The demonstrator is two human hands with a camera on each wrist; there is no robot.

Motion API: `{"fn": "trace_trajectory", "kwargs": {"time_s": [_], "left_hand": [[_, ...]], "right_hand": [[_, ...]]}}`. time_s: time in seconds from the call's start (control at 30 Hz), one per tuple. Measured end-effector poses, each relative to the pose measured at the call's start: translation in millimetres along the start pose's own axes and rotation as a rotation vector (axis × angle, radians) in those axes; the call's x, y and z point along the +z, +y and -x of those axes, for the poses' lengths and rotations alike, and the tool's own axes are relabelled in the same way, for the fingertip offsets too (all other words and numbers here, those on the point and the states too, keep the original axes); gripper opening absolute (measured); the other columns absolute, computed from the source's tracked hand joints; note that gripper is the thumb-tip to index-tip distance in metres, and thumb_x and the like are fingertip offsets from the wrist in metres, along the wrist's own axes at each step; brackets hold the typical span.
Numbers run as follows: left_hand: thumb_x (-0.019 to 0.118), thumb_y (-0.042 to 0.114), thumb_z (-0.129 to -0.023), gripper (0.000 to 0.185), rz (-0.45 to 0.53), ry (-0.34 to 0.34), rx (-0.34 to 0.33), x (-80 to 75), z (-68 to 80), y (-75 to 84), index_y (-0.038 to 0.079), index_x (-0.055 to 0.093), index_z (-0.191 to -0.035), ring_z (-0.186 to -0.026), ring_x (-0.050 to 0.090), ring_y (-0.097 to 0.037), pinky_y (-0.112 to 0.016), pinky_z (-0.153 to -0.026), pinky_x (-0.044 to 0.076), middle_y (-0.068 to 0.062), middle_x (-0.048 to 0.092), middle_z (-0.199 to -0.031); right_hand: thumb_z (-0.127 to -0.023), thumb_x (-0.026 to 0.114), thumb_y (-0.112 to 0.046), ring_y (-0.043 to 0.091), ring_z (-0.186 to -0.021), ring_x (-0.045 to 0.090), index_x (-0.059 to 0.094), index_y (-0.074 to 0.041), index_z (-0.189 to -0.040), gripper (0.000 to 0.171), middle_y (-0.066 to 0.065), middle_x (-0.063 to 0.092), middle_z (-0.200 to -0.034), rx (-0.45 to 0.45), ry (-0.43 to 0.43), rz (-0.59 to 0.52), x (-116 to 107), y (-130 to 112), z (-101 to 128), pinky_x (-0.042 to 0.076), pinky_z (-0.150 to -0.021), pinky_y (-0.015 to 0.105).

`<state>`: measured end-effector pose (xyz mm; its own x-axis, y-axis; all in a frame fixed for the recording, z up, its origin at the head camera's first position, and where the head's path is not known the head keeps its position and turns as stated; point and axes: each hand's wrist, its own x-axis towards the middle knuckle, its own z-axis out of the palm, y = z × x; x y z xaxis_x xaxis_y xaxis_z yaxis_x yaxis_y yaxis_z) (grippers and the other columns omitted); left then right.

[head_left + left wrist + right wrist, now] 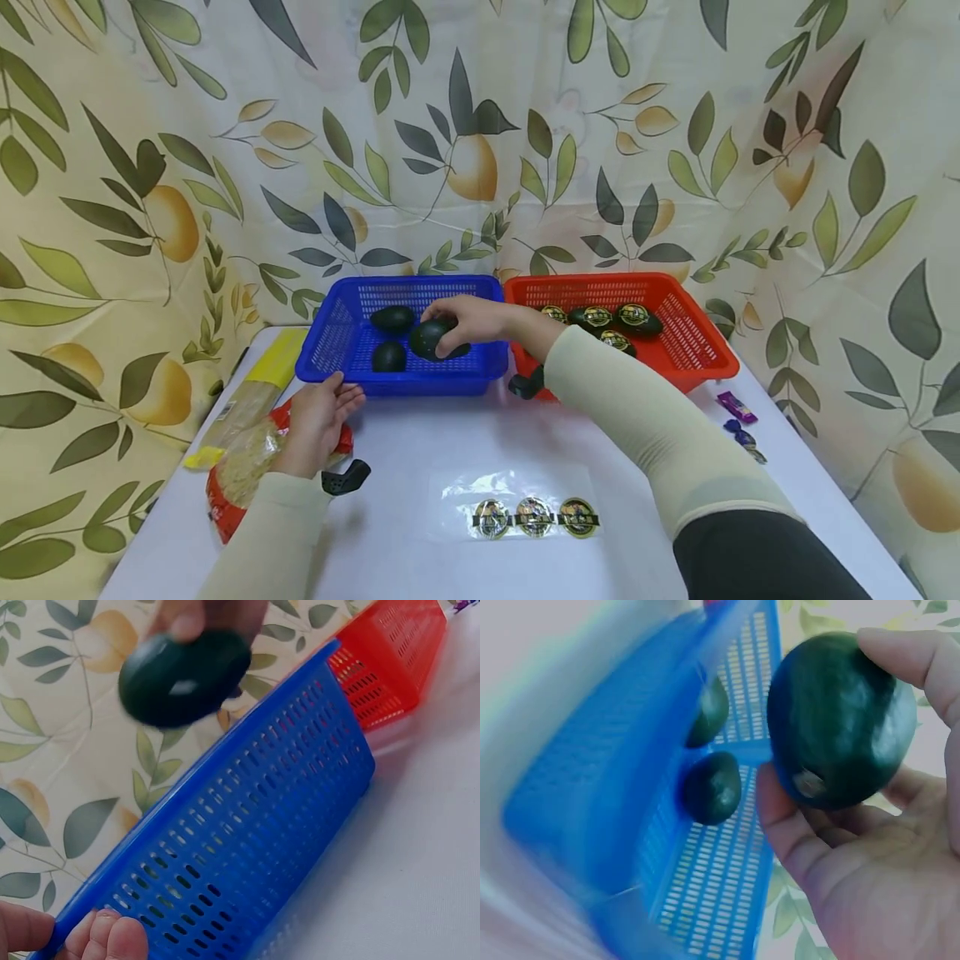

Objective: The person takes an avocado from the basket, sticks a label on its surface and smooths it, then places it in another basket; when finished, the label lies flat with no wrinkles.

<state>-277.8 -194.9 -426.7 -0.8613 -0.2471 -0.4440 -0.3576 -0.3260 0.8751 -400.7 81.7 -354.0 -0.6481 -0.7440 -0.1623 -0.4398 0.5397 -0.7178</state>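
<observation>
We have our right hand (468, 321) curled around a dark green avocado (431, 337), thumb on one side and fingers cupped under the other, holding it just above the floor of the blue basket (337, 350). The right wrist view shows the fruit (840, 720) seated in the palm, smooth-skinned and glossy, egg-shaped, with a pale scar at the stem end. The grip looks loose enough not to bruise it, we judge.

Our left hand (315, 421) rests on the table (450, 442) with fingers nearly straight, its fingertips (112, 937) touching the basket's near wall (247, 840), apparently to keep the light plastic from sliding. It holds nothing.

Two more avocados (392, 318) lie in the blue basket, one behind and one (388, 357) beside the held fruit, bare of labels as far as we can see. The basket is rigid plastic, slotted all over its walls and floor.

Just beside it stands a red basket (697, 350) of the same make, holding avocados (633, 319) that carry round gold-and-black stickers. A clear sheet with three such stickers (534, 517) lies on the table near us. Under the left forearm lies a bag (240, 475), red and clear, with a yellow-ended packet (251, 396) beside it.
</observation>
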Motion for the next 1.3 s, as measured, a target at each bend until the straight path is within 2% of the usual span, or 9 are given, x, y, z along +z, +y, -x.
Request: {"fn": "trace_trajectory", "kwargs": {"time_s": [0.17, 0.33, 0.47, 0.57, 0.7, 0.83, 1.03, 1.13, 1.3], "left_hand": [[0.046, 0.026, -0.112, 0.034, 0.017, -0.027, 0.009, -2.0, -1.4, 0.9, 0.002, 0.047, -0.136, -0.093, 0.073, -0.015, -0.026, -0.091, 0.061, -0.005, 0.069, -0.101], [0.046, 0.026, -0.112, 0.03, 0.03, -0.039, 0.0, -2.4, 0.2, 1.8, 0.005, 0.048, -0.132, -0.087, 0.073, -0.012, -0.026, -0.092, 0.06, -0.004, 0.07, -0.102], [0.045, 0.027, -0.112, 0.026, 0.028, -0.034, -0.006, -3.3, 2.6, 3.3, 0.007, 0.049, -0.128, -0.087, 0.072, -0.012, -0.027, -0.093, 0.06, -0.004, 0.07, -0.102], [0.046, 0.027, -0.112, 0.026, 0.032, -0.029, -0.012, -2.8, 3.2, 3.7, 0.008, 0.048, -0.129, -0.09, 0.072, -0.013, -0.027, -0.093, 0.06, -0.005, 0.069, -0.105], [0.046, 0.028, -0.112, 0.034, 0.026, -0.02, -0.022, -1.0, 2.2, 4.1, 0.006, 0.045, -0.137, -0.092, 0.071, -0.014, -0.027, -0.093, 0.06, -0.008, 0.066, -0.114], [0.045, 0.029, -0.112, 0.041, 0.013, -0.015, -0.028, 0.9, 1.9, 4.5, 0.005, 0.041, -0.146, -0.093, 0.07, -0.014, -0.026, -0.093, 0.06, -0.01, 0.063, -0.122], [0.045, 0.028, -0.112, 0.041, 0.034, -0.018, -0.033, 2.2, 2.6, 3.7, 0.006, 0.04, -0.146, -0.107, 0.069, -0.018, -0.026, -0.095, 0.059, -0.007, 0.064, -0.116], [0.046, 0.027, -0.112, 0.041, 0.045, -0.025, -0.038, 2.0, 2.8, 4.0, 0.006, 0.04, -0.146, -0.112, 0.068, -0.02, -0.027, -0.096, 0.059, -0.006, 0.065, -0.112], [0.045, 0.026, -0.112, 0.042, 0.042, -0.032, -0.044, 1.0, 4.1, 5.1, 0.005, 0.039, -0.148, -0.112, 0.068, -0.02, -0.027, -0.097, 0.058, -0.006, 0.064, -0.112]], "right_hand": [[-0.088, 0.08, -0.032, 0.025, -0.122, 0.057, 0.059, -0.026, -0.139, 0.056, 0.002, 0.063, -0.133, -0.023, 0.052, -0.066, 11.5, -0.1, 40.1, 0.054, -0.098, 0.043], [-0.087, 0.08, -0.032, 0.025, -0.122, 0.057, 0.059, -0.03, -0.139, 0.057, 0.0, 0.062, -0.134, -0.046, 0.115, -0.054, 31.3, 4.7, 76.9, 0.054, -0.098, 0.043], [-0.086, 0.082, -0.03, 0.025, -0.121, 0.058, 0.06, -0.027, -0.138, 0.057, 0.0, 0.063, -0.134, -0.057, 0.144, -0.064, 57.6, 12.3, 99.9, 0.055, -0.098, 0.042], [-0.085, 0.083, -0.029, 0.024, -0.121, 0.059, 0.06, -0.024, -0.137, 0.057, 0.001, 0.064, -0.133, -0.026, 0.158, -0.061, 81.4, 23.6, 110.2, 0.057, -0.098, 0.043], [-0.083, 0.086, -0.028, 0.023, -0.117, 0.061, 0.061, -0.017, -0.136, 0.06, 0.003, 0.066, -0.131, 0.037, 0.209, -0.027, 108.2, 42.5, 110.0, 0.056, -0.101, 0.044], [-0.08, 0.087, -0.026, 0.024, -0.114, 0.063, 0.06, -0.011, -0.137, 0.064, 0.007, 0.067, -0.131, 0.084, 0.286, 0.018, 124.1, 57.7, 101.6, 0.054, -0.103, 0.046], [-0.079, 0.089, -0.02, 0.03, -0.123, 0.06, 0.059, -0.006, -0.134, 0.064, 0.014, 0.064, -0.133, 0.105, 0.41, 0.045, 133.2, 64.9, 90.7, 0.048, -0.109, 0.05], [-0.079, 0.091, -0.02, 0.031, -0.122, 0.061, 0.058, -0.007, -0.132, 0.063, 0.014, 0.065, -0.13, 0.135, 0.451, 0.02, 135.6, 65.0, 88.0, 0.048, -0.109, 0.051], [-0.078, 0.092, -0.027, 0.031, -0.119, 0.062, 0.056, -0.01, -0.13, 0.065, 0.013, 0.067, -0.127, 0.193, 0.508, -0.01, 139.0, 64.0, 87.9, 0.049, -0.108, 0.051]]}}
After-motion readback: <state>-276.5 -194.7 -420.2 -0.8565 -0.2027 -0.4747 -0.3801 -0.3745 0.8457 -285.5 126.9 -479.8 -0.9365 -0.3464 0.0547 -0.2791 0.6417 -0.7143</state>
